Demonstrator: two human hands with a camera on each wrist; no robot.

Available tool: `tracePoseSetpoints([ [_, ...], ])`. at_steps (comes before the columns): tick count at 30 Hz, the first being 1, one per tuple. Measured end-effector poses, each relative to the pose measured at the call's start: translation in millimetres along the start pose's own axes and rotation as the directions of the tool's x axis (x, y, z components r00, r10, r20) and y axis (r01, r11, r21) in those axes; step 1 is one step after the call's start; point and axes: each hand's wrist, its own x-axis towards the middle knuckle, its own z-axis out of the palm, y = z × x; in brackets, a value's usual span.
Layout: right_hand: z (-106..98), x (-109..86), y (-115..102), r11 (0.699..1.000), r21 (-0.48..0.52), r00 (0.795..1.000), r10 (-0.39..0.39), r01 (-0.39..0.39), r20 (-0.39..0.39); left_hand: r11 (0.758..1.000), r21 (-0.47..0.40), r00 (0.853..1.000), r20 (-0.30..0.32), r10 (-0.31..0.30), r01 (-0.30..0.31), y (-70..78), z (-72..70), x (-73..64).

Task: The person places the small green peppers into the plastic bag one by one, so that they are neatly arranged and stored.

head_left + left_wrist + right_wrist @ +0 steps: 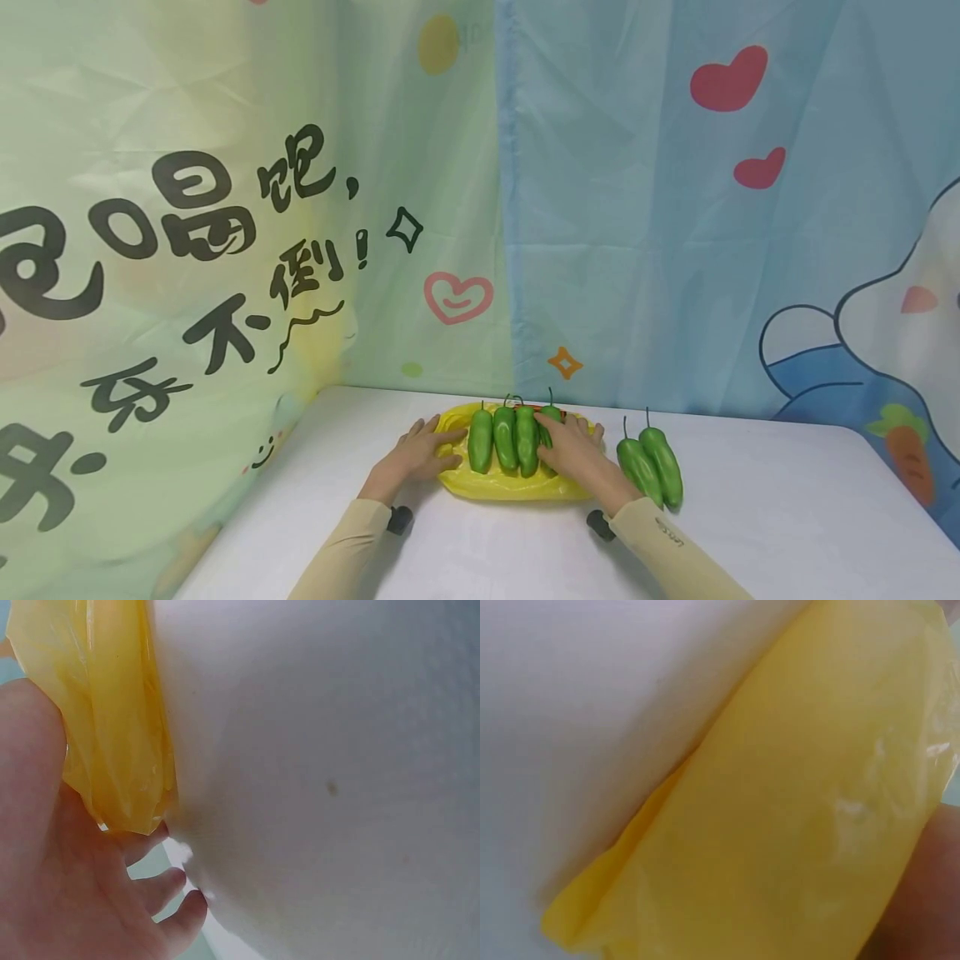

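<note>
Sleeves point(337, 542) in beige stretch across a white table point(502, 558), a small black device point(400, 521) beside each wrist. A person's left hand point(416, 450) rests at the left edge of a yellow plastic bag point(517, 490), its fingers spread apart and touching the plastic. The right hand point(581, 450) lies over the bag's right side, fingers parted, against the rightmost of four long green chili peppers point(506, 442) — whether it pinches that one is impossible to tell. The four sit side by side on the yellow plastic, stems pointing away from the person. Just right of the bag, a pair of matching peppers point(663, 471) lies together on the tabletop, stems also to the rear. Behind hangs a fabric backdrop point(585, 250) — black Chinese lettering point(197, 179) at left, red hearts point(731, 81) and a cartoon carrot point(907, 454) at right.
</note>
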Motion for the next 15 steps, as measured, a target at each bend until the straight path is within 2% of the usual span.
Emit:
tracePoseSetpoints([
  [15,-3.0,-3.6,-2.2,1.0,0.005,1.0,-0.01,0.01,0.001,1.0,-0.002,1.0,0.001,-0.004,0.004,1.5,-0.5,-0.4],
])
